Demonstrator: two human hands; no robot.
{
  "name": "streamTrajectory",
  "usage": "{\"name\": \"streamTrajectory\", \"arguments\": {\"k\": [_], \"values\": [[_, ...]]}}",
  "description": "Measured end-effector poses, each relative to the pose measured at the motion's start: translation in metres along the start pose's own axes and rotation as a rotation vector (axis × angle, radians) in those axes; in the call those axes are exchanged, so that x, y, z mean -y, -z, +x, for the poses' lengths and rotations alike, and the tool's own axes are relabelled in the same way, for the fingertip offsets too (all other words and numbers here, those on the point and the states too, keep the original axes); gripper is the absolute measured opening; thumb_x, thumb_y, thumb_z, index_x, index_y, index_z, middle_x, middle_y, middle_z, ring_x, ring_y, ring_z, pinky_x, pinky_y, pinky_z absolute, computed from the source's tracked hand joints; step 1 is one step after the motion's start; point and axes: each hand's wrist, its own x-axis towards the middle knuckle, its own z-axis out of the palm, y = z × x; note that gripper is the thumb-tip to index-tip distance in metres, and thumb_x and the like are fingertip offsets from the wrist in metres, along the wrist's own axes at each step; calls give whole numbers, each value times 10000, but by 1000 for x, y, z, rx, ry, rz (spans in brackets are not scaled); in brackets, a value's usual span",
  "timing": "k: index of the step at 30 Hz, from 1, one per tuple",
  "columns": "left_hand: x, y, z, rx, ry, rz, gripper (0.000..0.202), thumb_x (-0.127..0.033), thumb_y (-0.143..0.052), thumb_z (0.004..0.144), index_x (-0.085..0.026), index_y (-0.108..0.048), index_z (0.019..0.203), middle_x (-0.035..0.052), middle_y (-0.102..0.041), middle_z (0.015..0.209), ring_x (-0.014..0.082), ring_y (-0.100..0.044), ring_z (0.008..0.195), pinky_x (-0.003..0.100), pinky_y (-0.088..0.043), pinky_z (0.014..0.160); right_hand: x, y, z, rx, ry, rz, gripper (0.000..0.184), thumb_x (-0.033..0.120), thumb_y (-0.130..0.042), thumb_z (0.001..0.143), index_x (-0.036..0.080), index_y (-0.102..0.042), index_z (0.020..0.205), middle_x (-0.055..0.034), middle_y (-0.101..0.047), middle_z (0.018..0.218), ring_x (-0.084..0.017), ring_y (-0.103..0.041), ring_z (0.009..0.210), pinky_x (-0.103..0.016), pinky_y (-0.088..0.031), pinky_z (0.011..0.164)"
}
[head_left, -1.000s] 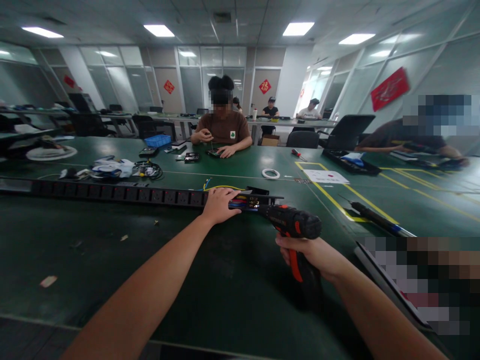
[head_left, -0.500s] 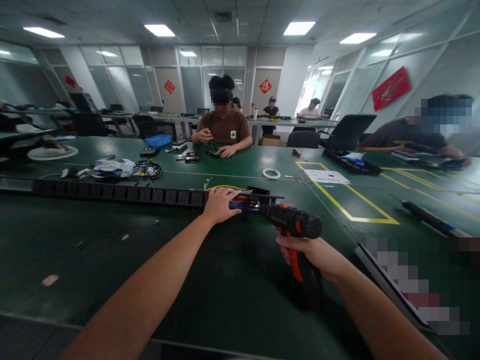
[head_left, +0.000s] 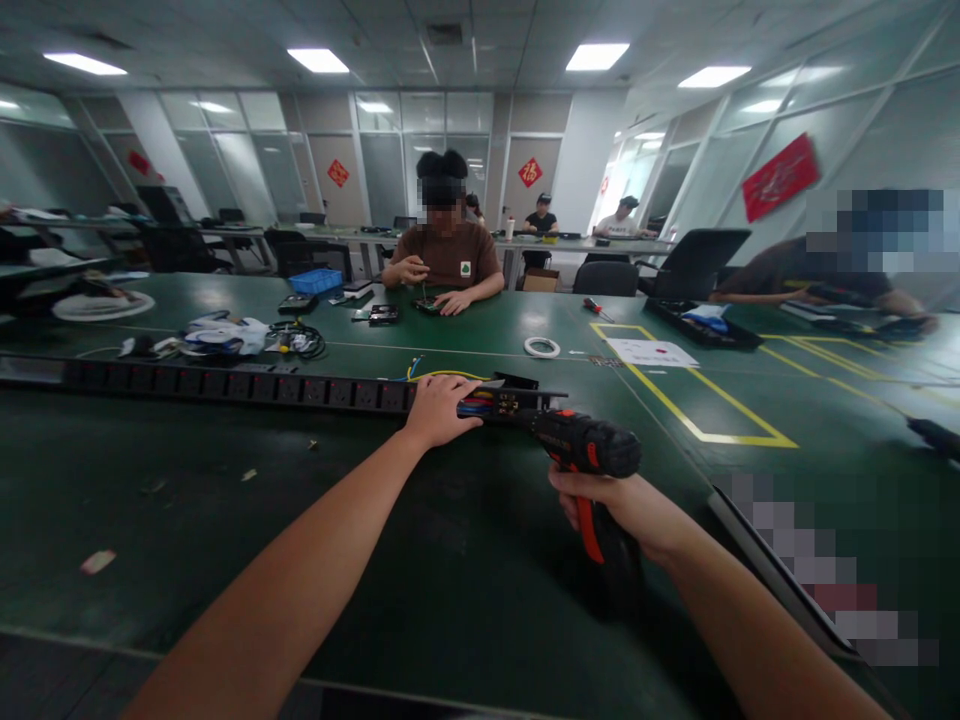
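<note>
A long black power strip (head_left: 300, 388) with a row of sockets lies across the green table. My left hand (head_left: 439, 412) grips it near its right end, fingers over the top and thumb along the near side. Beside that hand the end is uncovered and shows red, blue and yellow wires (head_left: 476, 404) next to a small terminal block (head_left: 508, 402). My right hand (head_left: 589, 492) is wrapped round the handle of a black and orange cordless drill (head_left: 589, 443). The drill's nose points left at the strip's end; its tip is too dark to make out.
Behind the strip lie a cable bundle with plastic bags (head_left: 225, 335), a white tape roll (head_left: 541, 347), a screwdriver (head_left: 598, 310) and a paper sheet (head_left: 651, 352). A co-worker (head_left: 446, 255) sits opposite, another person at right. A grey-edged panel (head_left: 780, 570) lies right of my arm.
The dark tool at the far right has moved right, mostly out of view. My hands, the drill and the power strip stay almost in place.
</note>
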Motion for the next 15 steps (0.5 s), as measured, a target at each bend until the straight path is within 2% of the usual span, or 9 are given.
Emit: {"name": "streamTrajectory", "arguments": {"k": [7, 15], "values": [[-1, 0, 1, 15, 10, -2, 667, -579, -755, 786, -304, -602, 1375, 55, -646, 1327, 315, -538, 1249, 499, -317, 1075, -3, 1, 0, -26, 1, -7, 331, 450, -810, 722, 192, -645, 846, 15, -615, 603, -158, -563, 539, -282, -466, 535], [0, 1, 0, 9, 7, -11, 678, -564, -774, 771, -308, -602, 1374, 54, -645, 1325, 321, -534, 1254, 503, -313, 1075, -3, 3, 3, -16, -8, -37, 325, 470, -794, 731, 186, -634, 727, -6, -623, 577, -165, -571, 534, -287, -464, 533]]}}
